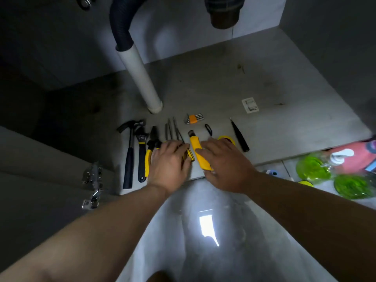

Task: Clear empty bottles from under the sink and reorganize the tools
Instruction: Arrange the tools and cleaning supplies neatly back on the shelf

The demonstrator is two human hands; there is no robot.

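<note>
Tools lie in a row on the grey cabinet floor (223,82) under the sink. From the left: a black hammer (129,157), an adjustable wrench (141,153), yellow-handled pliers (150,151), several screwdrivers (173,129) and a yellow utility knife (198,151). My left hand (169,163) lies flat over the screwdriver handles. My right hand (225,163) rests with fingers extended on the utility knife. Behind them sit an orange hex key set (194,119), a yellow tape roll (227,138) and a black pointed tool (239,136). Green bottles (317,169) lie on the floor at the right.
A white drain pipe (140,78) with a dark corrugated hose (120,23) rises behind the tools. A small white label (250,105) lies on the cabinet floor. Door hinges (92,184) stick out at the left. A red-and-white container (354,155) sits by the bottles.
</note>
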